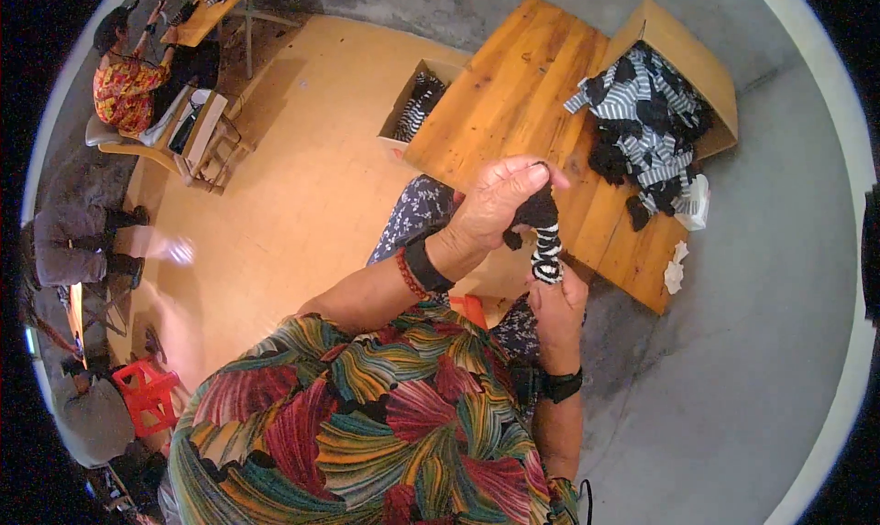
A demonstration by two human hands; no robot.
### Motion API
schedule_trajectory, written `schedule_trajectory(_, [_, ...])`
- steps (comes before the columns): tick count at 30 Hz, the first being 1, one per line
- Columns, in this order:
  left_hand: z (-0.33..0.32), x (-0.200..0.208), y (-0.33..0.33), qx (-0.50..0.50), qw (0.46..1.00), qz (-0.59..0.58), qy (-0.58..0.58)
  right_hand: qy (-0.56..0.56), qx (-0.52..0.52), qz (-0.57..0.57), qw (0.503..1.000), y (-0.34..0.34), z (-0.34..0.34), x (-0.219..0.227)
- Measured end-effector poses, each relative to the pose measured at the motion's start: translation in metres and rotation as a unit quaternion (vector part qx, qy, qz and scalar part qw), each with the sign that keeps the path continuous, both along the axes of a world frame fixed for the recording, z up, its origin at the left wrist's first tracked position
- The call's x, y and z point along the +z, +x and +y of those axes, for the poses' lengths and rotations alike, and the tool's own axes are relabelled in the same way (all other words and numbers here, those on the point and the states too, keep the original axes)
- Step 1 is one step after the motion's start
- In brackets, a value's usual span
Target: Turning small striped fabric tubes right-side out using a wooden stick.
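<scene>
A black knit glove with a black-and-white striped cuff is stretched between my two hands, over the near edge of the wooden table. My left hand grips its black upper end, thumb on top and fingers behind. Below, my right hand is closed around the end of the striped cuff. A small black flap, perhaps the glove's thumb, hangs beside my left palm. The fingertips of my right hand are partly hidden.
The wooden table bears a tipped cardboard box spilling black and grey-striped knitwear. Crumpled white paper lies at its right edge. Left of it stands a cardboard carton with striped pieces. Other people sit far left, near a red stool.
</scene>
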State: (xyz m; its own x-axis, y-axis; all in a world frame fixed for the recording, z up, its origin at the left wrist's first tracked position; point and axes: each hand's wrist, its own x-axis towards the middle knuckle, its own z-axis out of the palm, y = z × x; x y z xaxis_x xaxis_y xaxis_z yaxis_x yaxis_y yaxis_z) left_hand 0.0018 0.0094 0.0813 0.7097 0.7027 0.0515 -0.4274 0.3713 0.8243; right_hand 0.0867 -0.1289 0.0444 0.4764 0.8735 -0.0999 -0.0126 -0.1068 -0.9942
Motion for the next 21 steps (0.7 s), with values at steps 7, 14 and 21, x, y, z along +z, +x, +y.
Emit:
schedule_trajectory(7, [-0.012, -0.006, 0.010, 0.007, 1.000, 0.026, -0.008, 0.002, 0.016, 0.355, 0.935, -0.019, 0.005, 0.013])
schedule_trajectory(14, [0.006, -0.008, 0.005, -0.001, 1.000, 0.013, 0.019, -0.052, -0.019, 0.196, 0.979, -0.009, 0.011, 0.005])
schedule_trajectory(21, [-0.001, -0.006, 0.011, -0.001, 0.998, -0.021, -0.055, -0.008, -0.030, 0.067, 0.997, -0.003, 0.000, -0.008])
